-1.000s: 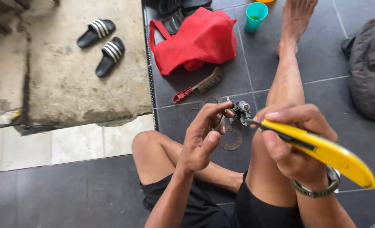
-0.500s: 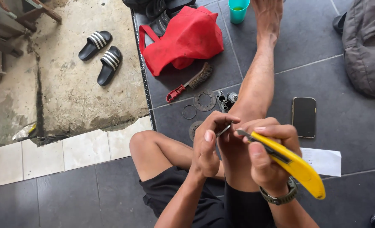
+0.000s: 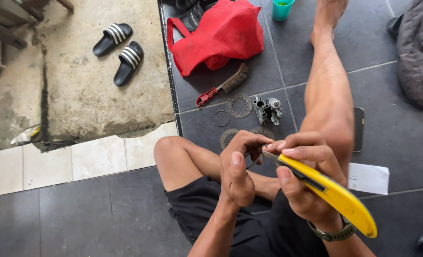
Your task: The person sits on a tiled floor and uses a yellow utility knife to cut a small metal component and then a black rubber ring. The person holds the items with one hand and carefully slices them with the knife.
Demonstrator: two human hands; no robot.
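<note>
I sit on dark floor tiles with my knees in view. My right hand (image 3: 304, 173) grips a yellow utility knife (image 3: 333, 192), its blade tip pointing left. My left hand (image 3: 239, 164) pinches a small part right at the blade tip; the part is mostly hidden by my fingers. On the floor beyond my hands lie a small metal engine part (image 3: 267, 109), a thin ring (image 3: 221, 118) and flat perforated discs (image 3: 239, 105).
A wire brush with a red handle (image 3: 223, 87) lies by a red bag (image 3: 218, 33). A teal cup (image 3: 283, 8), a phone (image 3: 358, 128), white paper (image 3: 368, 178), grey cloth (image 3: 421, 52) and black sandals (image 3: 121, 47) on concrete surround me.
Both hands have drawn closer to my body with the knife and the small part. The camera has tilted, so the metal engine part on the floor now shows beyond my hands.
</note>
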